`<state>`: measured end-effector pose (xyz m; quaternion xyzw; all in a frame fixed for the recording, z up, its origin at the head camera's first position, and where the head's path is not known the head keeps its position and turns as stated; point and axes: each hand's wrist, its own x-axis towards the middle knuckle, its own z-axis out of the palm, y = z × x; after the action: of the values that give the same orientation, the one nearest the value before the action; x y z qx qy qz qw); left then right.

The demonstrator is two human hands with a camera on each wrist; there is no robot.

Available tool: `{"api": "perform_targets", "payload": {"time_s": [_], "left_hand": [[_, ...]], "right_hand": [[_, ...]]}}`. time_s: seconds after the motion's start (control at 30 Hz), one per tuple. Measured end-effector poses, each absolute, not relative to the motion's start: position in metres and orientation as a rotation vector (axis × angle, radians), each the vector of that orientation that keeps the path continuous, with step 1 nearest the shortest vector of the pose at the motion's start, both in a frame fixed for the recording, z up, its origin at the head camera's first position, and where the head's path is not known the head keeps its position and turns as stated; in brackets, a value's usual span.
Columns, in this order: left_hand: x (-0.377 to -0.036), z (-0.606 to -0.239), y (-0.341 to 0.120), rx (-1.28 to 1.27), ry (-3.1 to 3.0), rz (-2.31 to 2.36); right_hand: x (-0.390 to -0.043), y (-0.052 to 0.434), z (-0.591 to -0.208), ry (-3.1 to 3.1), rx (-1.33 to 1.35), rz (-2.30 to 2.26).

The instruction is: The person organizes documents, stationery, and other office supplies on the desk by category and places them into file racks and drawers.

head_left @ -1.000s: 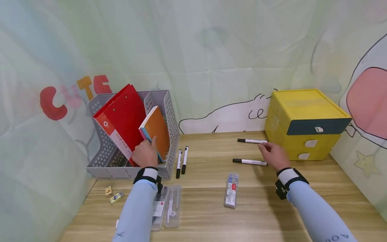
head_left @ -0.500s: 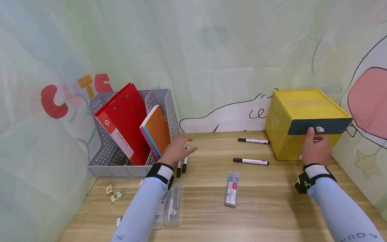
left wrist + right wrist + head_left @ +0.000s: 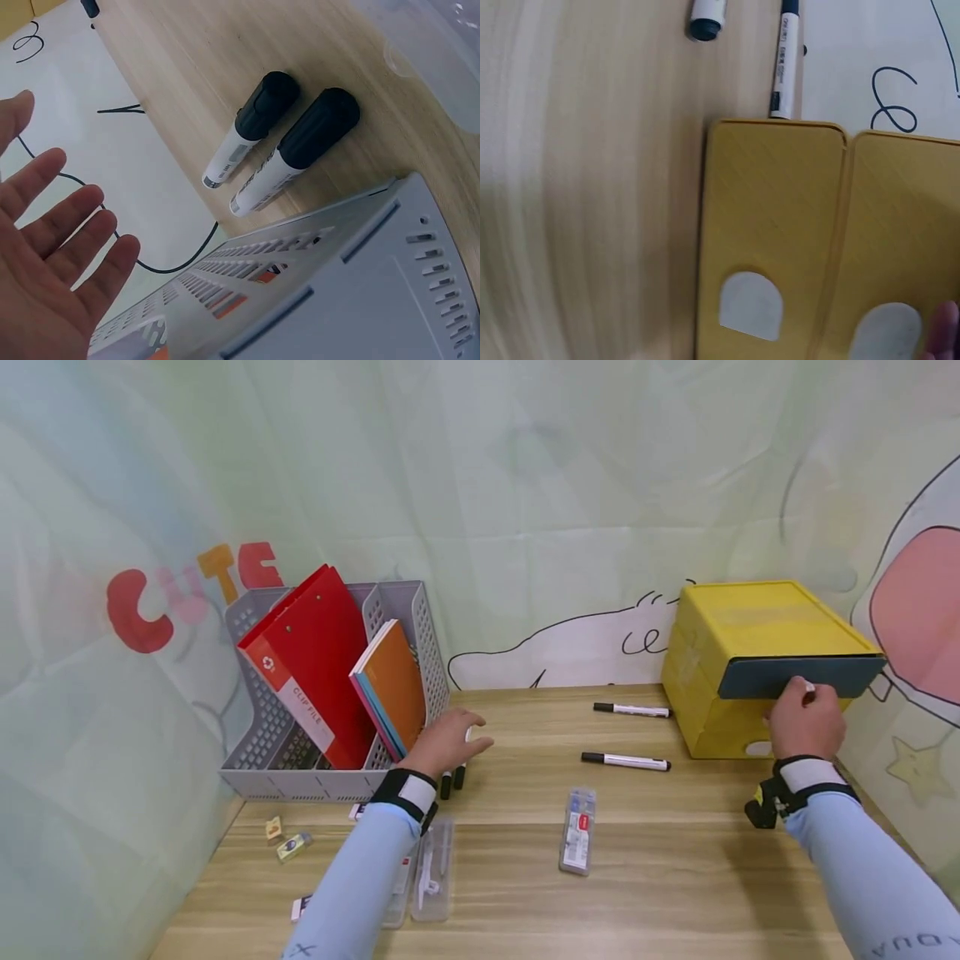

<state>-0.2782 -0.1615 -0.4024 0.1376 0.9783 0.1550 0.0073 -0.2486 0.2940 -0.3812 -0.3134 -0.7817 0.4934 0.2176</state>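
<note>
Both arms clad in light blue sleeves, dark lettering near the right sleeve's lower edge; left hand [image 3: 448, 745] and right hand [image 3: 804, 720] bare, each wrist carrying a white band with black strap

Wooden table [image 3: 675, 877] carries grey rack [image 3: 330, 777], yellow drawers [image 3: 712, 727], four markers, clear cases [image 3: 576, 831], small erasers [image 3: 288, 847].
</note>
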Motion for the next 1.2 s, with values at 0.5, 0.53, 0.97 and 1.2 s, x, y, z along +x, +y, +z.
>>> {"api": "perform_targets", "payload": {"time_s": [0.5, 0.53, 0.97, 1.2], "left_hand": [[-0.278, -0.403, -0.164, 0.447, 3.060, 0.438], [-0.278, -0.403, -0.164, 0.436, 3.063, 0.427], [-0.279, -0.404, -0.163, 0.325, 3.098, 0.338], [-0.279, -0.402, -0.162, 0.270, 3.102, 0.317]], "right_hand": [[-0.217, 0.295, -0.414, -1.700, -0.943, 1.205], [-0.215, 0.295, -0.415, -1.676, -0.938, 1.203], [-0.188, 0.303, -0.426, -1.514, -0.853, 1.112], [-0.180, 0.299, -0.435, -1.296, -1.039, 1.543]]}}
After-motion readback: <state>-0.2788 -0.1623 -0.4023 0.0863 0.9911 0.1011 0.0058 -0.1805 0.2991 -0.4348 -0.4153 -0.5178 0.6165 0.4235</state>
